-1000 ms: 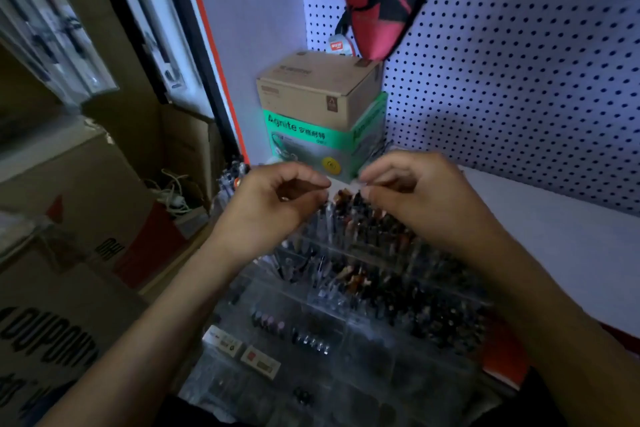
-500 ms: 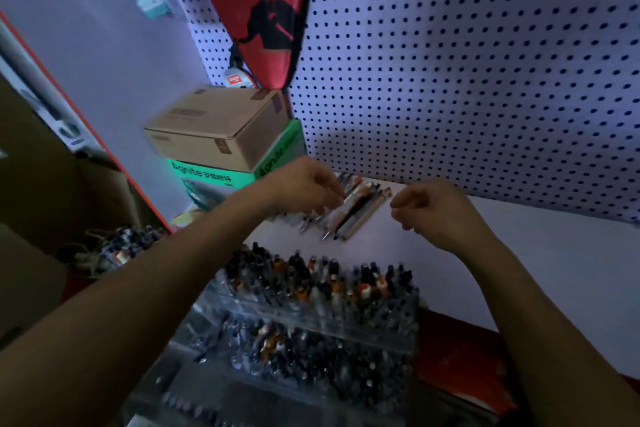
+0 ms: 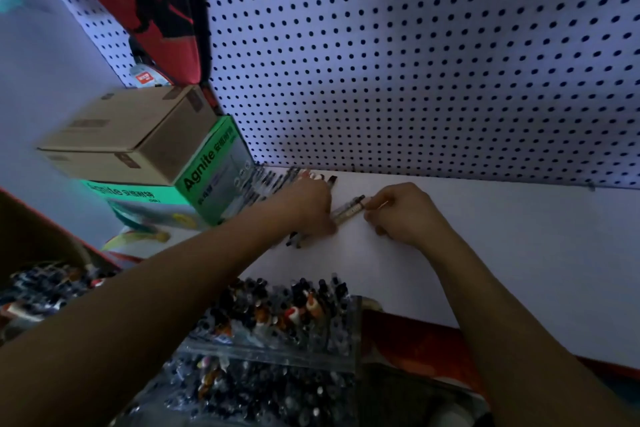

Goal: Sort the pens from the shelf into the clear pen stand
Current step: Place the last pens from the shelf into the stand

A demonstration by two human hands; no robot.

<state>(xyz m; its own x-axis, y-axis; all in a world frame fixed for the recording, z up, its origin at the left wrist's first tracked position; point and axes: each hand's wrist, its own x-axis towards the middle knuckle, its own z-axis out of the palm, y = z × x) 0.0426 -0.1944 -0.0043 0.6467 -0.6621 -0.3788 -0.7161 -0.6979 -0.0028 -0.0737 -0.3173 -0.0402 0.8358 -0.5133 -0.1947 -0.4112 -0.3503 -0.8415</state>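
Two hands: both on pens [image 3: 273,184], shelf [image 3: 485,236]
left [image 3: 311,206]: grasping bundle
right [image 3: 403,213]: pinching pen [image 3: 349,210]
step: pickup
next: carry to stand [image 3: 277,354]

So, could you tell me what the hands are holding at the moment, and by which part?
The right hand pinches a clear pen at its upper, clip end. The left hand rests on its lower end; its grip cannot be told.
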